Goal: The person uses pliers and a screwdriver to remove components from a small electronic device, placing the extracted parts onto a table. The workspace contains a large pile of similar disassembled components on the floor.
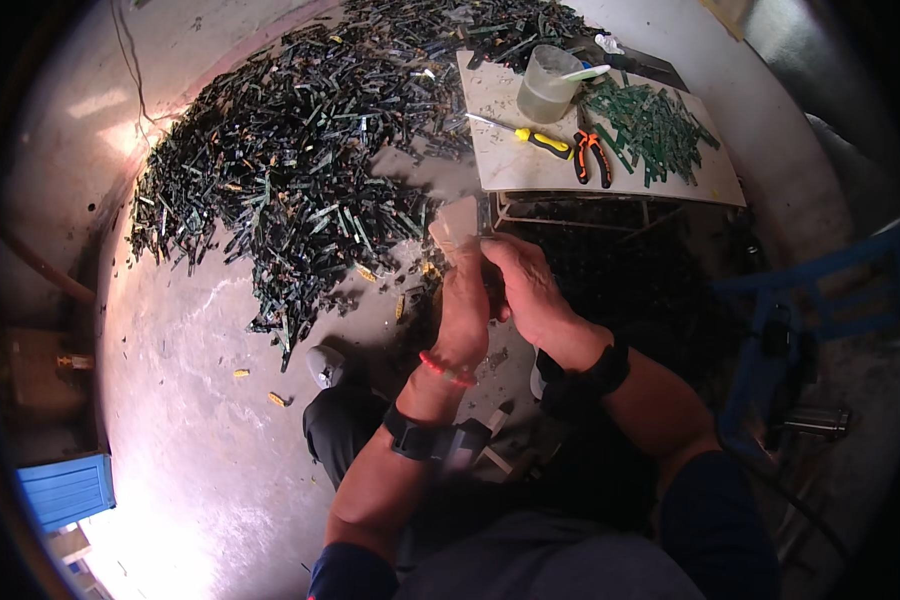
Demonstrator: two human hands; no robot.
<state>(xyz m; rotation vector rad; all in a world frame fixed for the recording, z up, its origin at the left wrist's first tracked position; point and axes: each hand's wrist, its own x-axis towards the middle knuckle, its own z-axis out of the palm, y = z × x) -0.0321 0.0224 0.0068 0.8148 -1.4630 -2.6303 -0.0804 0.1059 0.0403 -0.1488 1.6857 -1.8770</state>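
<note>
My left hand point(463, 300) and my right hand point(528, 285) meet in front of me, just short of the low table. A pale, flat, squarish piece point(456, 222) sticks up from the top of my left hand, which appears closed on its lower end. The fingers of my right hand curl in against the left. Whatever lies between the palms is hidden. On the white tabletop point(510, 170) beyond are a screwdriver point(542, 142) with a yellow and black handle, pliers point(591, 158) with orange and black grips, and a heap of green strips point(652, 128).
A translucent plastic jug point(548, 85) with liquid and a white-handled tool stands on the table. A large pile of dark strips point(310, 130) covers the floor ahead and left. Small yellow pieces point(278, 398) lie nearer. Blue metal framing point(820, 300) stands at right.
</note>
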